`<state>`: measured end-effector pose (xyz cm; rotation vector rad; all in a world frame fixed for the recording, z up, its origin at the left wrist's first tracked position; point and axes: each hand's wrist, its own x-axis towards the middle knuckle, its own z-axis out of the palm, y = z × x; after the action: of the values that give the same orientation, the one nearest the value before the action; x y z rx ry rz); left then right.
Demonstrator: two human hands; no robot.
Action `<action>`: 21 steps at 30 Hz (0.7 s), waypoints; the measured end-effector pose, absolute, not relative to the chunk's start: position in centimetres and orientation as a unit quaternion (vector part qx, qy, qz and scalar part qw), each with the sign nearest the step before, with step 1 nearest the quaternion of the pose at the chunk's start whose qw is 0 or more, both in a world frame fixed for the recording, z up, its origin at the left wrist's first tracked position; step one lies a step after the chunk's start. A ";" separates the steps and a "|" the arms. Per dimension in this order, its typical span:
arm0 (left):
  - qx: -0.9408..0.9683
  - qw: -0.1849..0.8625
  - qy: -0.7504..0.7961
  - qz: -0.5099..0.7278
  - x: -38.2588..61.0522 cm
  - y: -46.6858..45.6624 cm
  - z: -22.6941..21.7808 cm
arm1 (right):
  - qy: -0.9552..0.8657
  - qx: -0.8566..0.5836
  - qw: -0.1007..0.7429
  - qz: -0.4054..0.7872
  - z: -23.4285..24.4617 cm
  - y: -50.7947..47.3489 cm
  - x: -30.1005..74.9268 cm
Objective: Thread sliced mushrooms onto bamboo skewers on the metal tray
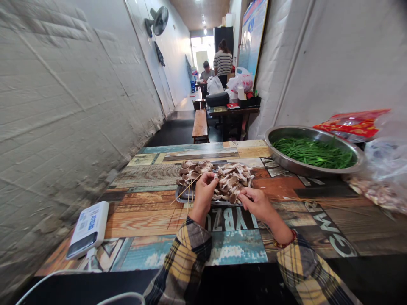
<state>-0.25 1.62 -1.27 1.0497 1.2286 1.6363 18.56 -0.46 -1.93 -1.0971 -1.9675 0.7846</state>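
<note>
A person's two bare hands, in yellow, black and grey plaid sleeves, worked over a patchwork wood-look tabletop (pixel 152 212). On a clock face centred on the tray, twelve pointing away from the wearer, a heap of grey-brown, pale-stemmed mushrooms (pixel 235 173) covered the shallow rectangular metal tray (pixel 182 195) at the centre.

The left hand (pixel 205 190), at six o'clock over the near edge, had its thumb and forefinger pinched together on a small pale piece, too small to identify. The right hand (pixel 257 204), at four o'clock, wore a dark red beaded bracelet (pixel 286 242); its fingers were curled, thumb and forefinger closed on a mushroom at the heap's edge.

Thin tan wooden sticks (pixel 190 191) slanted across the tray at eight o'clock, beside the left wrist. At two o'clock stood a wide, round, silver metal bowl (pixel 318 171) of long green stalks (pixel 313 153); at three, a clear plastic bag (pixel 386 156). A white, box-shaped device (pixel 89 228) sat at eight o'clock, well apart from the tray.
</note>
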 end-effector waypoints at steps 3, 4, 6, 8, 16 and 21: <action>0.419 0.392 0.498 0.650 -0.3 1.6 -1.2 | -0.765 -0.427 0.371 0.310 -1.9 -0.5 18.5; 0.415 0.393 0.496 0.654 -0.3 1.6 -1.2 | -0.765 -0.426 0.370 0.310 -2.0 -0.5 18.5; 0.406 0.400 0.485 0.663 -0.3 1.6 -1.2 | -0.765 -0.427 0.369 0.311 -2.1 -0.5 18.5; 0.397 0.408 0.476 0.671 -0.2 1.6 -1.1 | -0.762 -0.427 0.371 0.315 -2.2 -0.5 18.6; 0.324 0.467 0.451 0.688 -0.3 1.6 -1.1 | -0.749 -0.414 0.381 0.351 -2.1 -0.5 18.8; 0.278 0.516 0.424 0.690 -0.4 1.5 -1.2 | -0.773 -0.409 0.356 0.331 -2.0 -0.7 18.7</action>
<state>-0.36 1.55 -1.15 0.6678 1.0188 1.6579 18.68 -0.72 -1.98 -1.0557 -1.9960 0.8544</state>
